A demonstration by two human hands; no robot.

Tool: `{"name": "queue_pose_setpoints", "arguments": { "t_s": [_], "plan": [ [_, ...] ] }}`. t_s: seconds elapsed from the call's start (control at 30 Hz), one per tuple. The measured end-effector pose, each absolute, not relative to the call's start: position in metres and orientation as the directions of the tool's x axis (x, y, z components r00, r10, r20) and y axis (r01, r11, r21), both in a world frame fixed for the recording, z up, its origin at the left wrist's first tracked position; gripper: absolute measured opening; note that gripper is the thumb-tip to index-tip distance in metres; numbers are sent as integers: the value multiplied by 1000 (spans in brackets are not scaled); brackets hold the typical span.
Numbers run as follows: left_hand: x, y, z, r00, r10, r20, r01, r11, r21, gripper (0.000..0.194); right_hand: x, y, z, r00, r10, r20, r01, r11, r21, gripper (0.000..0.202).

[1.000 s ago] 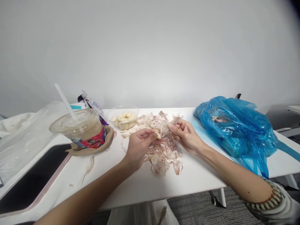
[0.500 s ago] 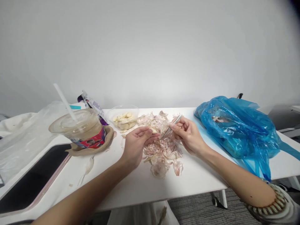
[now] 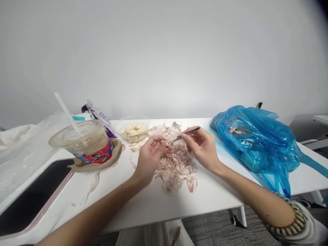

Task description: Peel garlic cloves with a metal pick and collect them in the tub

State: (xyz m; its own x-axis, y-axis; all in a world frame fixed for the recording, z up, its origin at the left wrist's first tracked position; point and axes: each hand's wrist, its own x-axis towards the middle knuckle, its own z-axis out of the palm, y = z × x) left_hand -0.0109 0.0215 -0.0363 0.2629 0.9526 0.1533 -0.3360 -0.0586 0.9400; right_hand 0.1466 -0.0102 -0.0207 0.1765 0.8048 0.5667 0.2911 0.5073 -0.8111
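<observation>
My left hand (image 3: 151,158) pinches a pale garlic clove (image 3: 167,144) between thumb and fingers, the clove partly covered by them. Across from it, my right hand (image 3: 203,147) is closed around slim metal tweezers (image 3: 188,133), whose tip points left toward the clove. Whether the tip touches the clove I cannot tell. Under both hands spreads a heap of papery garlic skins (image 3: 176,167). Behind my left hand stands a clear plastic bowl (image 3: 145,120) with several peeled garlic cloves (image 3: 134,131) in it.
At left, a big iced drink cup (image 3: 84,143) with a straw sits in a cardboard holder (image 3: 116,150), near a phone (image 3: 36,196) and a purple-white packet (image 3: 101,118). A blue plastic bag (image 3: 256,140) lies at right. The white table (image 3: 159,205) meets a wall behind.
My right hand has turned the tweezers from steeply tilted to nearly level and raised their tip from the skins toward the clove. The left hand still holds the clove, its fingers shifted slightly.
</observation>
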Motion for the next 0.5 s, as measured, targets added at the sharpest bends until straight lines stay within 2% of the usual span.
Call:
{"name": "queue_pose_setpoints", "arguments": {
  "t_s": [0.1,0.23,0.3,0.4,0.43,0.5],
  "plan": [
    [-12,14,-26,359,897,258,-246,-175,953,10,144,-10,-12,141,781,608,328,543,-773,12],
    [-13,-7,-13,473,829,300,-126,-273,954,12,143,4,3,173,760,627,357,545,-759,13],
    [-10,-23,-9,584,755,298,-11,-360,933,17,142,17,11,207,757,620,334,541,-772,14],
    [2,-52,-11,786,556,270,121,-567,815,13,136,40,20,270,750,604,272,543,-795,15],
    [7,-61,-14,832,486,267,136,-646,752,10,133,47,23,284,742,607,268,547,-793,15],
    [17,-75,-24,869,390,303,108,-749,654,17,127,59,30,322,722,612,256,556,-791,16]
  ]
}}
